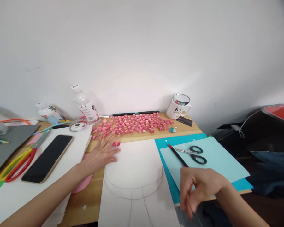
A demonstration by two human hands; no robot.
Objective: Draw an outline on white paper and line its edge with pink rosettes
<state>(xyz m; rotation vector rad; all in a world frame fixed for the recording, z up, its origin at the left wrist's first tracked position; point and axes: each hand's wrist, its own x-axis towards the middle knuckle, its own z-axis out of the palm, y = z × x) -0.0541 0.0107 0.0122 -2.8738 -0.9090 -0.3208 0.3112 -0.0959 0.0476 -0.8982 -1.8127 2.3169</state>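
Observation:
My left hand (100, 154) lies flat with fingers spread on the wooden desk, at the left edge of a white sheet (134, 167) with pencil lines, fingertips beside two small pink paper rolls (117, 143). My right hand (198, 187) hangs relaxed over the near edge of the light blue paper (217, 160), fingers loosely curled and apart, holding nothing. A red-and-black pencil (177, 155) and black-handled scissors (192, 154) lie on the blue paper just beyond it. Several pink paper rolls (134, 123) are spread in rows along the back of the desk.
A phone (48, 157) lies on white paper at left, next to red and yellow loops (16, 164). Two plastic bottles (85, 105), a tape roll (78, 125), a white mug (180, 107) and a black pen (134, 113) stand by the wall. A pink disc (82, 184) lies under my left forearm.

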